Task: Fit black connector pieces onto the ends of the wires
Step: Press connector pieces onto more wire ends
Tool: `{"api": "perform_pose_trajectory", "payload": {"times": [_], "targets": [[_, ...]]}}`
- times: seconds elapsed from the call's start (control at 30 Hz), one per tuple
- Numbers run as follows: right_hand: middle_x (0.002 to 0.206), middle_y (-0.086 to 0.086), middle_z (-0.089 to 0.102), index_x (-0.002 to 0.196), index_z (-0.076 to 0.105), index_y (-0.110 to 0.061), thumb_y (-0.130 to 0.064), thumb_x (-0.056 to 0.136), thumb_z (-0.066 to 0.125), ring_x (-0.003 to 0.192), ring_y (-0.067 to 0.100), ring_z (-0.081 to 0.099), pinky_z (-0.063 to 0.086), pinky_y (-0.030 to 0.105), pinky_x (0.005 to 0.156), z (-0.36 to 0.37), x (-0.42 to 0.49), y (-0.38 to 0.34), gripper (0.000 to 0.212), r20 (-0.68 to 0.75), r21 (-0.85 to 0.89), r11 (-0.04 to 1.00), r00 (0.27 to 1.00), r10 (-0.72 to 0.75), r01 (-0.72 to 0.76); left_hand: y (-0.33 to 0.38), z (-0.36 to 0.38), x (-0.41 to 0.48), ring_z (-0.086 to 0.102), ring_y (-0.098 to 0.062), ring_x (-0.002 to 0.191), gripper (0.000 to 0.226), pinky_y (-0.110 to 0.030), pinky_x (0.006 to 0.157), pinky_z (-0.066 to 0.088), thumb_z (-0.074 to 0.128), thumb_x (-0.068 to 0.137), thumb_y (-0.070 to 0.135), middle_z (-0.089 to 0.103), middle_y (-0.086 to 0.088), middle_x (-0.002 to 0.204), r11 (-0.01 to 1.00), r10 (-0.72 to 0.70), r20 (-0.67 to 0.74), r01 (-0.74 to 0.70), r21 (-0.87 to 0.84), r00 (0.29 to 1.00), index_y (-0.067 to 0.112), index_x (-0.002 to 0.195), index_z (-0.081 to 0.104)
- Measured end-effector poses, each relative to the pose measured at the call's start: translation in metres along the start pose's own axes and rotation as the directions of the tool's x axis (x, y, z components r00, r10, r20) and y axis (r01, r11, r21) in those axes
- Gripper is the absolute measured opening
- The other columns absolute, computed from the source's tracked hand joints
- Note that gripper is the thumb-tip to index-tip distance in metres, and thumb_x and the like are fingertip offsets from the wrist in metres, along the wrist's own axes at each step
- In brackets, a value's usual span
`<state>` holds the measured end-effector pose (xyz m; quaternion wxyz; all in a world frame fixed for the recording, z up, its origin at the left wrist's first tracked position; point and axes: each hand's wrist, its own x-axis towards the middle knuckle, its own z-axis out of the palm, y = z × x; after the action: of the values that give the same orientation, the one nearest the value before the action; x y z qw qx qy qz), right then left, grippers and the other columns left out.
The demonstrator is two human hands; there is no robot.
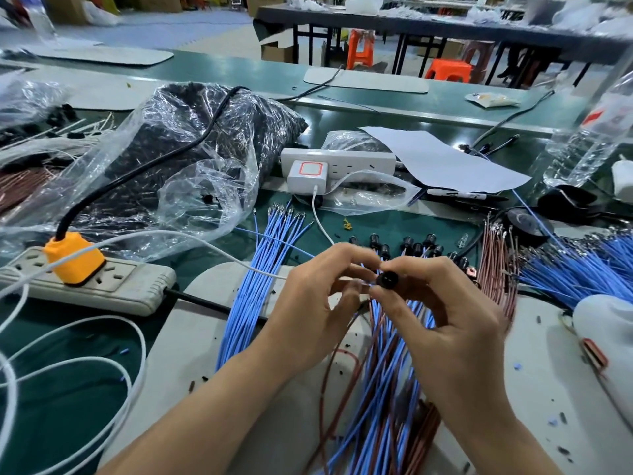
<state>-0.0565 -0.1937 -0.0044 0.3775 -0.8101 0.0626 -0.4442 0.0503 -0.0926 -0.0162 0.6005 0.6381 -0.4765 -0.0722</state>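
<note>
Head view, from the left: we are seeing loose blue wires (253,286) fanning beside a power strip (113,286). Our left hand (318,303) is pinching a brown wire (337,347) in curled fingers, just beside the black connector (387,279). Our right hand (455,323) is gripping that connector between thumb and forefinger.

2 bare forearms, bare left grip (318,303) and right grip (455,323), slim fingers, short nails.

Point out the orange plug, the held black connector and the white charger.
orange plug (73,257), head view, its top face.
black connector (387,279), head view, its round front face.
white charger (308,173), head view, its red-edged face.
</note>
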Motion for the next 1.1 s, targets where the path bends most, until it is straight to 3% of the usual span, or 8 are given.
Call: {"api": "perform_pose_trajectory", "payload": {"times": [0.1, 0.3, 0.43, 0.57, 0.77, 0.93, 1.1], "targets": [[0.087, -0.002, 0.066, 0.098, 0.067, -0.014, -0.016, 0.078, 0.076, 0.078, 0.007, 0.065, 0.054, 0.022, 0.072, 0.002, -0.002, 0.003, 0.022, 0.007, -0.026, 1.0, 1.0, 0.015, -0.015, 0.002, 0.0, -0.003, 0.06, -0.026, 0.108, 0.048, -0.03, 0.086, 0.052, 0.042, 0.083, -0.012, 0.061, -0.002, 0.114, 0.986, -0.009, 0.012, 0.011, -0.168, 1.0, 0.019, 0.118, 0.053], [0.08, -0.005, 0.067, 0.093, 0.066, -0.019, -0.035, 0.073, 0.075, 0.074, 0.01, 0.066, 0.052, 0.021, 0.072, 0.002, -0.001, 0.006, 0.027, -0.007, 0.099, 0.973, 0.978, 0.209, -0.208, 0.01, -0.003, -0.001, 0.064, -0.017, 0.096, 0.03, -0.026, 0.082, 0.051, 0.064, 0.082, 0.015, 0.065, -0.004, 0.106, 0.91, -0.131, 0.01, 0.124, -0.397, 0.991, 0.022, 0.111, 0.067], [0.077, -0.006, 0.065, 0.092, 0.066, -0.022, -0.034, 0.075, 0.072, 0.071, 0.008, 0.063, 0.051, 0.022, 0.069, 0.003, -0.002, 0.006, 0.021, 0.015, 0.012, 0.986, 0.986, 0.163, -0.164, 0.008, -0.001, 0.0, 0.064, -0.022, 0.096, 0.026, -0.029, 0.084, 0.053, 0.069, 0.079, 0.008, 0.059, -0.007, 0.104, 0.966, -0.057, 0.0, 0.056, -0.252, 0.998, 0.017, 0.104, 0.069], [0.074, -0.003, 0.066, 0.091, 0.068, -0.018, -0.036, 0.074, 0.072, 0.069, 0.008, 0.065, 0.052, 0.023, 0.068, 0.005, -0.002, 0.007, 0.024, 0.024, 0.009, 0.976, 0.976, 0.216, -0.216, 0.009, 0.0, 0.002, 0.061, -0.012, 0.095, 0.016, -0.02, 0.081, 0.049, 0.066, 0.081, 0.012, 0.06, -0.003, 0.099, 0.963, -0.014, -0.022, 0.008, -0.269, 1.0, 0.014, 0.097, 0.067], [0.074, -0.005, 0.067, 0.087, 0.07, -0.014, -0.01, 0.079, 0.075, 0.07, 0.005, 0.063, 0.047, 0.014, 0.066, 0.005, -0.004, 0.013, 0.01, 0.038, -0.056, 0.978, 0.979, 0.202, -0.2, 0.008, 0.001, 0.001, 0.061, -0.015, 0.091, 0.016, -0.033, 0.077, 0.05, 0.064, 0.084, 0.018, 0.064, 0.007, 0.095, 0.977, 0.026, -0.02, -0.03, -0.21, 0.999, 0.024, 0.099, 0.065], [0.079, -0.002, 0.065, 0.089, 0.068, -0.016, -0.003, 0.081, 0.072, 0.074, 0.007, 0.061, 0.049, 0.02, 0.067, 0.005, -0.004, 0.01, 0.016, 0.046, -0.052, 0.98, 0.979, 0.196, -0.194, 0.007, 0.002, 0.002, 0.061, -0.015, 0.09, 0.015, -0.031, 0.076, 0.048, 0.065, 0.084, 0.019, 0.064, 0.01, 0.095, 0.984, 0.03, -0.046, -0.038, -0.173, 0.998, 0.027, 0.097, 0.064], [0.084, 0.0, 0.064, 0.093, 0.067, -0.014, -0.002, 0.084, 0.069, 0.079, 0.011, 0.062, 0.053, 0.038, 0.07, 0.006, -0.007, 0.009, 0.015, 0.037, -0.003, 0.982, 0.981, 0.189, -0.189, 0.007, 0.003, 0.002, 0.061, -0.011, 0.089, 0.02, -0.026, 0.078, 0.048, 0.065, 0.084, 0.016, 0.062, 0.012, 0.094, 0.989, 0.038, -0.059, -0.046, -0.137, 0.998, 0.027, 0.1, 0.063]]}}
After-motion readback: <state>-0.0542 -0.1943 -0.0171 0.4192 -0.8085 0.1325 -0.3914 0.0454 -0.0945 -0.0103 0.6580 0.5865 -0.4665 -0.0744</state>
